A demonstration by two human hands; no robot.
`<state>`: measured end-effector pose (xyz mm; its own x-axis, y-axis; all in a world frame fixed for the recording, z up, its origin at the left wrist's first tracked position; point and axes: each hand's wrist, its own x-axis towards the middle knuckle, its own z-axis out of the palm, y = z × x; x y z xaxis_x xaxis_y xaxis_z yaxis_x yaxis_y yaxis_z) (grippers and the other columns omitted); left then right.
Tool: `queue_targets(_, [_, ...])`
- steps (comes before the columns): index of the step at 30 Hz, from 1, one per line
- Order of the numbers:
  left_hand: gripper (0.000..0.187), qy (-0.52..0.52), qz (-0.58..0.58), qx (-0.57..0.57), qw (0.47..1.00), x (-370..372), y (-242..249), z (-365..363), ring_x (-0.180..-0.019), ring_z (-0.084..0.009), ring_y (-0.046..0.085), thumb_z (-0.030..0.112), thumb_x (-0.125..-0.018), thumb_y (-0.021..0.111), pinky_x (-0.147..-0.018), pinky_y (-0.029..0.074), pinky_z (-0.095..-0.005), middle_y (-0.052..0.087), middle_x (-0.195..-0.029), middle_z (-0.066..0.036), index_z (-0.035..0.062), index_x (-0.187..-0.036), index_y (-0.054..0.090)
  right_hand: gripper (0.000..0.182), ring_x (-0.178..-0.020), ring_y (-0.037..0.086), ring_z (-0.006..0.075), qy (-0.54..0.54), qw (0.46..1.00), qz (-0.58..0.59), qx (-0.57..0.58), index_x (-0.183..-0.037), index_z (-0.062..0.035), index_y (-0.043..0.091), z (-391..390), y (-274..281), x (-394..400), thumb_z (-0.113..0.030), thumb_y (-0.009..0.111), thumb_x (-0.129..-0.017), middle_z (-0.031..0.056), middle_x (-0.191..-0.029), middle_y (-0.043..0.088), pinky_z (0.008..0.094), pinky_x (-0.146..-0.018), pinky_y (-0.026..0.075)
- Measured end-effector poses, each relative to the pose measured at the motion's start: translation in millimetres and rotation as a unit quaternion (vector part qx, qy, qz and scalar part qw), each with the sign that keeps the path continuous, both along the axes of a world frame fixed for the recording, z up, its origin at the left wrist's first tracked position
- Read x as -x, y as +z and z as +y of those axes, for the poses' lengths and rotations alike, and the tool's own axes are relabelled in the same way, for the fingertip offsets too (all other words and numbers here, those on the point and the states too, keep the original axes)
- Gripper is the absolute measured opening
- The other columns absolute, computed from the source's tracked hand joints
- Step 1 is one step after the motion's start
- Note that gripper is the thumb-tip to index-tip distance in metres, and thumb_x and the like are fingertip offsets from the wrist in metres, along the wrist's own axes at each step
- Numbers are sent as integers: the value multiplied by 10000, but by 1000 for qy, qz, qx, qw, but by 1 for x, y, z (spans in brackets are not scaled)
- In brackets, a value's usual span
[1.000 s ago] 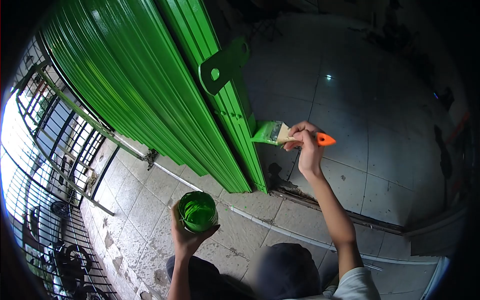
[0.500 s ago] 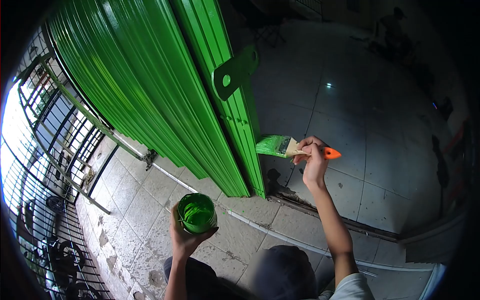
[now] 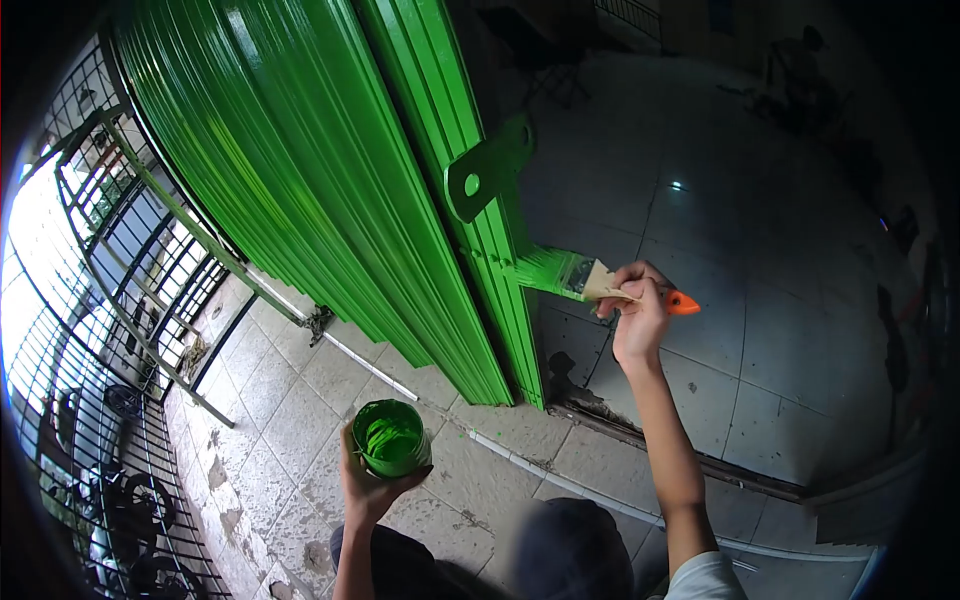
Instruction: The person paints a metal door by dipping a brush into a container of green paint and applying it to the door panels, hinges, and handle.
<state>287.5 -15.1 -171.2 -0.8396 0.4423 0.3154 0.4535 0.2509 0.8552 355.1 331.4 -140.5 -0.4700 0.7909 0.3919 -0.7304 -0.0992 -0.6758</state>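
A wide paintbrush (image 3: 590, 279) with a pale ferrule end and an orange handle tip is held in my right hand (image 3: 640, 310), fingers closed round it. Its green bristles touch the edge of the green folding metal door (image 3: 310, 200), below a projecting plate with a hole (image 3: 484, 172). My left hand (image 3: 372, 480) grips a cup of green paint (image 3: 392, 440) from below and the side, its open top facing up. The cup is over the tiled floor, left of the door's lower end.
Black metal gate bars (image 3: 110, 440) curve along the left, with motorbikes (image 3: 145, 510) behind them. A floor track (image 3: 680, 460) crosses the doorway. In the dark room beyond, a person (image 3: 795, 65) is dimly visible at the upper right, and a chair (image 3: 545, 60) stands at the back.
The view has shifted slightly, moving the door right and down in the frame. Relative to the door, the brush is higher, and its bristles now press and bend against the edge.
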Motion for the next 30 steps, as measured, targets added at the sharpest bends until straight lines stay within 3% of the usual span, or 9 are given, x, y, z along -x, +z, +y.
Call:
queue_targets(6, [816, 37, -7, -5, 999, -4, 6, -6, -1024, -202, 587, 67, -479, 888, -923, 483, -350, 583, -1108, -85, 48, -1176, 465, 152, -494, 556, 210, -25, 985, 157, -66, -674, 38, 544, 24, 71, 1, -69, 442, -707, 135, -703, 579, 305, -484, 479])
queue_targets(9, [831, 40, -7, -3, 999, 1, 0, -13, -1024, -203, 586, 82, -489, 893, -919, 484, -349, 580, -1109, -84, 51, -1191, 449, 162, -530, 535, 207, -10, 976, 139, -168, -693, 6, 531, 33, 98, 21, -127, 440, -699, 94, -676, 537, 296, -494, 464])
queue_targets(10, [820, 47, -3, -10, 999, 1, -1, -14, -1016, -202, 589, 73, -475, 892, -920, 484, -351, 588, -1095, -77, 54, -1176, 467, 156, -519, 518, 200, -4, 969, 128, -213, -669, 4, 534, 42, 96, 30, -118, 439, -685, 94, -663, 536, 284, -486, 453])
queue_targets(12, [820, 51, -7, -10, 999, -1, 0, -16, -1012, -202, 590, 78, -476, 894, -917, 486, -351, 589, -1092, -77, 56, -1176, 468, 156, -513, 507, 189, -46, 978, 107, -171, -646, 3, 530, 55, 99, 35, -119, 437, -670, 95, -638, 523, 279, -475, 441])
queue_targets(15, [815, 48, -4, -17, 999, 0, 1, -17, -1009, -200, 591, 85, -480, 895, -914, 487, -350, 587, -1092, -78, 56, -1174, 469, 166, -508, 503, 183, -45, 962, 167, -214, -652, 9, 531, 59, 103, 30, -125, 434, -667, 100, -631, 522, 280, -475, 437])
queue_targets(18, [808, 51, 14, 7, 999, -2, 6, -20, -1008, -202, 592, 91, -484, 894, -908, 488, -353, 589, -1091, -80, 55, -1173, 472, 186, -478, 530, 169, 44, 942, 193, -272, -655, 47, 566, 55, 110, 33, -88, 439, -674, 119, -634, 574, 263, -470, 442])
queue_targets(23, [839, 57, -13, 3, 998, -8, 11, -21, -1025, -209, 582, 118, -481, 897, -905, 476, -343, 578, -1099, -94, 47, -1190, 454, 175, -475, 488, 174, -108, 956, 124, -243, -658, 13, 529, 79, 120, 36, -136, 436, -662, 109, -618, 520, 265, -463, 420])
queue_targets(26, [865, 65, -17, 6, 998, -6, 8, -25, -1051, -213, 570, 110, -490, 898, -913, 475, -347, 565, -1123, -105, 38, -1213, 429, 173, -443, 473, 172, 4, 931, 186, -313, -655, 12, 534, 69, 118, 24, -136, 447, -632, 103, -592, 496, 263, -442, 414])
queue_targets(30, [857, 83, -36, -1, 996, -12, 20, -23, -1028, -210, 578, 117, -484, 898, -922, 461, -336, 574, -1110, -105, 33, -1199, 433, 169, -430, 468, 180, -28, 939, 160, -302, -655, 15, 538, 88, 115, 51, -127, 449, -633, 118, -601, 502, 269, -443, 416])
